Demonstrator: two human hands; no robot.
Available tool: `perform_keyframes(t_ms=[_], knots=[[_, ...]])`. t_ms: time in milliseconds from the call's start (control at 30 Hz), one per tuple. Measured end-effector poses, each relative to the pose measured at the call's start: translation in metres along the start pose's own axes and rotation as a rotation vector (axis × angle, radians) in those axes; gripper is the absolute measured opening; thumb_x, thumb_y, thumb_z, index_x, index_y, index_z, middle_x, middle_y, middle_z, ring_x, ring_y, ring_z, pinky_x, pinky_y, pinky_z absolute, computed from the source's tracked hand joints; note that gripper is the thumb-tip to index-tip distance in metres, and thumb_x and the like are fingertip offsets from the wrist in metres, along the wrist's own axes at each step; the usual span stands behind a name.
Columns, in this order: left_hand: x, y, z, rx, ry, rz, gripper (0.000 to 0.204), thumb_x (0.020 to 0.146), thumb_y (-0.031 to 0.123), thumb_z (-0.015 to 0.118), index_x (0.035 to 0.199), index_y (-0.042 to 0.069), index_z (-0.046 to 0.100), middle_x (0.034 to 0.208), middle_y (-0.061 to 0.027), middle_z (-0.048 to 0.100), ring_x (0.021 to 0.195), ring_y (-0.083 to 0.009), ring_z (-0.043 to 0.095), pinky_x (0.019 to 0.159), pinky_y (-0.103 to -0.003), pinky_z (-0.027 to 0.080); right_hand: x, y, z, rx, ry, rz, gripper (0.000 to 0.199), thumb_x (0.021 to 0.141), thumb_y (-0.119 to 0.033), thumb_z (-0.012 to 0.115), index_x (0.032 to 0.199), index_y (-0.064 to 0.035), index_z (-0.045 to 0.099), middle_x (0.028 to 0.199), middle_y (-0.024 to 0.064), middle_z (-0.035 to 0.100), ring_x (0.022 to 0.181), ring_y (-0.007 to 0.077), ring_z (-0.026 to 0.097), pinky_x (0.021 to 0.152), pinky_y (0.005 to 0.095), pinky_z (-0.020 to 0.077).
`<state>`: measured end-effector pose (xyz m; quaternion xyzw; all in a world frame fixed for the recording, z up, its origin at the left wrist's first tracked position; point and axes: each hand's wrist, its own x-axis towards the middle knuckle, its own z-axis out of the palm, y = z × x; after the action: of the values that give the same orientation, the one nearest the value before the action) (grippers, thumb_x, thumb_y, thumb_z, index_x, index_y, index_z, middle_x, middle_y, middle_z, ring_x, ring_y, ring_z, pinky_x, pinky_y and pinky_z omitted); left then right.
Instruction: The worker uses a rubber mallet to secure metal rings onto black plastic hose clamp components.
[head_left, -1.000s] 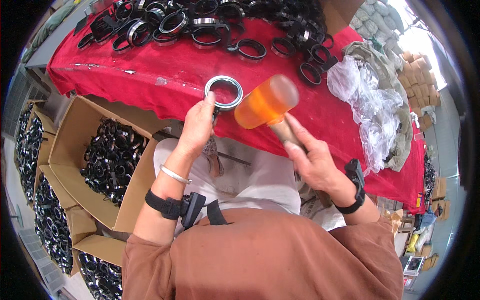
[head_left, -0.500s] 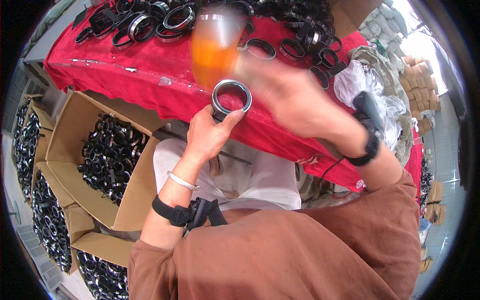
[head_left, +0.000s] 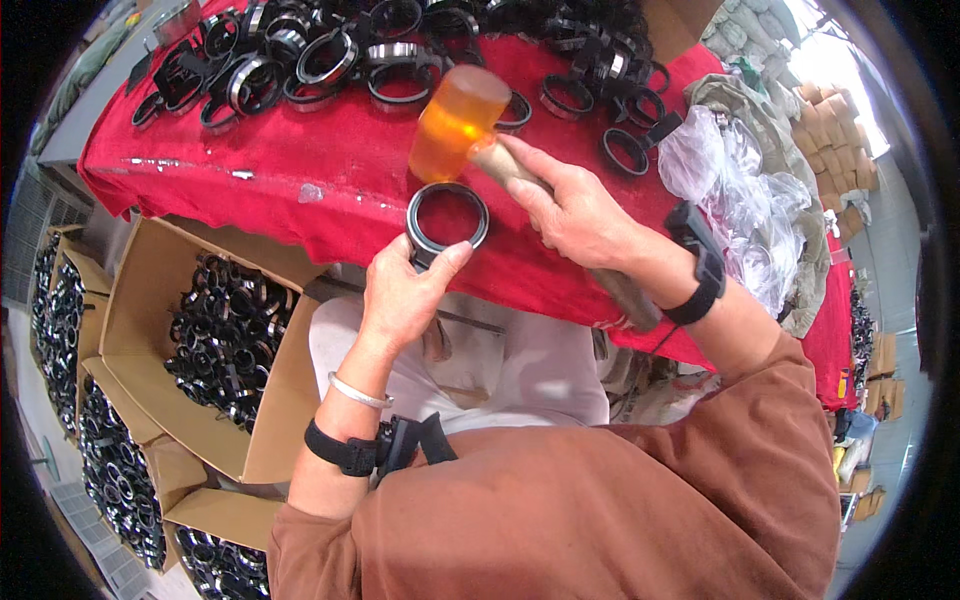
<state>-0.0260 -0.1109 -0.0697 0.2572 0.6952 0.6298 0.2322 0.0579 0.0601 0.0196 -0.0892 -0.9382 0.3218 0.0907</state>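
Note:
My left hand [head_left: 405,290] grips a black ring with a silvery rim [head_left: 413,222] at its lower edge, thumb over the near side. The ring stands tilted at the front of the red cloth [head_left: 340,165], and its round opening faces up. My right hand [head_left: 580,215] is closed around the wooden handle of a mallet [head_left: 455,125]. The mallet's translucent orange head is just above the ring's far rim; whether the two touch I cannot tell. The handle runs down to the right, its end beyond my palm.
Many black and silver rings [head_left: 325,57] lie heaped along the table's far side. Clear plastic bags [head_left: 735,190] rest at the right. Left of my knees stands an open cardboard box [head_left: 150,330] of rings, with more filled boxes beyond it.
The mallet, blurred before and farther back, has come down nearer the ring and now shows sharply. My left hand and its ring have shifted slightly left and toward me.

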Motion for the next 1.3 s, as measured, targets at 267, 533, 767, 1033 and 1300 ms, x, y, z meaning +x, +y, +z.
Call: perform_keyframes(t_ms=[267, 533, 767, 1033, 1300], knots=[[0.002, 0.002, -0.001, -0.047, -0.016, -0.011, 0.029, 0.078, 0.024, 0.068, 0.093, 0.000, 0.064, 0.082, -0.0054, 0.066, 0.074, -0.0100, 0.058, 0.071, -0.027, 0.046, -0.005, -0.041, -0.034, 0.244, 0.261, -0.162, 0.046, 0.090, -0.022, 0.048, 0.129, 0.0017, 0.039, 0.118, 0.0238, 0.052, 0.113, 0.0324, 0.051, 0.092, 0.0358, 0.0412], [0.001, 0.008, -0.001, 0.022, -0.088, -0.042, 0.029, 0.081, 0.026, 0.066, 0.095, 0.001, 0.063, 0.080, 0.0003, 0.061, 0.070, -0.0060, 0.049, 0.063, -0.023, 0.041, -0.015, -0.008, -0.016, 0.202, 0.029, -0.007, 0.048, 0.092, -0.020, 0.045, 0.137, -0.0078, 0.032, 0.068, -0.0012, 0.049, 0.053, 0.0059, 0.046, 0.051, 0.0228, 0.0431], [0.000, 0.011, 0.004, -0.016, -0.098, 0.005, 0.028, 0.082, 0.027, 0.064, 0.093, 0.001, 0.063, 0.078, 0.0022, 0.060, 0.067, -0.0051, 0.047, 0.061, -0.022, 0.038, -0.038, 0.006, 0.007, 0.275, 0.356, -0.142, 0.047, 0.093, -0.020, 0.044, 0.137, -0.0102, 0.032, 0.068, -0.0026, 0.047, 0.051, 0.0040, 0.045, 0.046, 0.0197, 0.0416], [-0.002, 0.005, -0.001, 0.032, -0.046, -0.034, 0.027, 0.080, 0.025, 0.066, 0.089, 0.000, 0.064, 0.078, -0.0034, 0.064, 0.071, -0.0079, 0.055, 0.067, -0.026, 0.045, -0.045, -0.026, -0.020, 0.635, 0.195, 0.222, 0.045, 0.093, -0.022, 0.043, 0.135, -0.0074, 0.036, 0.062, -0.0014, 0.047, 0.048, 0.0056, 0.046, 0.044, 0.0206, 0.0419], [0.000, 0.003, 0.000, 0.021, -0.040, -0.055, 0.029, 0.080, 0.026, 0.067, 0.088, -0.001, 0.064, 0.078, -0.0037, 0.064, 0.071, -0.0075, 0.054, 0.067, -0.026, 0.044, -0.068, -0.011, -0.008, 0.572, 0.068, 0.491, 0.048, 0.092, -0.022, 0.045, 0.136, -0.0064, 0.034, 0.078, 0.0020, 0.055, 0.058, 0.0079, 0.051, 0.054, 0.0240, 0.0463]])
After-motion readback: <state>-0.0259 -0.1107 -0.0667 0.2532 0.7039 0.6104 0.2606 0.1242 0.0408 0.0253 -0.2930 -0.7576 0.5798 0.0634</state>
